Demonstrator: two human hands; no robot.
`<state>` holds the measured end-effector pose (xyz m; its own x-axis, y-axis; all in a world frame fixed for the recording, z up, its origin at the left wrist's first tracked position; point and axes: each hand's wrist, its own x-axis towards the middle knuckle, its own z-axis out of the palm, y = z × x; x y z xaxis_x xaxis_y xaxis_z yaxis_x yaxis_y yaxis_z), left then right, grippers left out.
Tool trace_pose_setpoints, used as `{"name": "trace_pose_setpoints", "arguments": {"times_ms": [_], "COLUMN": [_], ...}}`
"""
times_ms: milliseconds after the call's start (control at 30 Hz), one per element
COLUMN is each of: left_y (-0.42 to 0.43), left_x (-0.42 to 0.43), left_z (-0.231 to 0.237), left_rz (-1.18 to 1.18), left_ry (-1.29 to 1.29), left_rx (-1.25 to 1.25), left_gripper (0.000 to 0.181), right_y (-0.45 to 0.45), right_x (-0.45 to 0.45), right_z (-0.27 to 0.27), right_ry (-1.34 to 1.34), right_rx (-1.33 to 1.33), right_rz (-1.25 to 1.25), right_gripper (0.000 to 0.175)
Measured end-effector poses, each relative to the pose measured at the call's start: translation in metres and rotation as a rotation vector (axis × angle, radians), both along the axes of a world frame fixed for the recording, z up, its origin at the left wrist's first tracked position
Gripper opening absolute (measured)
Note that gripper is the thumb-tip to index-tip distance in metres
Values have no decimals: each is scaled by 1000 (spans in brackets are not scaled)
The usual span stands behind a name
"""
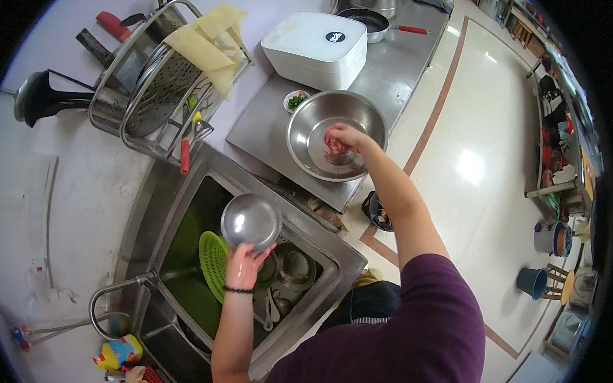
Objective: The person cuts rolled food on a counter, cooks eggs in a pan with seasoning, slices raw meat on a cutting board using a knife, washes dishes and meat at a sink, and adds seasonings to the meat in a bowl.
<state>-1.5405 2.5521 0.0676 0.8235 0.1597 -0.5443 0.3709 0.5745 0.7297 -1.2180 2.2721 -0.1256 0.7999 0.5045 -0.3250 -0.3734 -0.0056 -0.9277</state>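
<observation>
Over the sink, my left hand (246,263) holds a small stainless-steel bowl (251,222) by its near rim. My right hand (350,136) reaches into a large stainless-steel basin (308,151) on the metal counter. Its fingers are closed around pinkish-red raw meat (334,144), part of which touches or hangs near the basin's bottom. A small white dish of chopped green herbs (296,101) stands against the basin's far left side. Below the small bowl, a green plastic colander (212,264) leans inside the sink, partly hidden by my left wrist.
The stainless-steel sink (342,256) contains dishes and spoons (272,312). A wall rack (161,85) holds ladles, cleavers and a yellow cloth (208,46). Behind the basin stand a white lidded container (314,50) and a frying pan (370,24). A black-lined bin (378,211) stands beside the counter.
</observation>
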Motion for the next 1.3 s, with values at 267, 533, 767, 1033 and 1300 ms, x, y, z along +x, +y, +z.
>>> {"name": "trace_pose_setpoints", "arguments": {"times_ms": [267,533,767,1033,1300], "left_y": [-10,5,11,-46,-209], "left_x": [43,23,-36,-14,92], "left_z": [-30,-33,-28,-8,-13], "left_rz": [-61,-65,31,-81,-505], "left_ry": [-59,-104,-2,-69,-14], "left_rx": [-98,-278,25,-48,-195], "left_gripper": [37,52,52,48,36], "right_y": [107,77,97,50,-158], "right_x": [-109,-15,-49,-145,-183], "right_z": [214,131,22,236,262], "right_ry": [-278,-972,-909,-812,-1390], "right_rx": [76,-870,-1269,14,-576], "right_rz": [720,175,419,-91,114], "right_gripper": [32,20,19,10,25]}}
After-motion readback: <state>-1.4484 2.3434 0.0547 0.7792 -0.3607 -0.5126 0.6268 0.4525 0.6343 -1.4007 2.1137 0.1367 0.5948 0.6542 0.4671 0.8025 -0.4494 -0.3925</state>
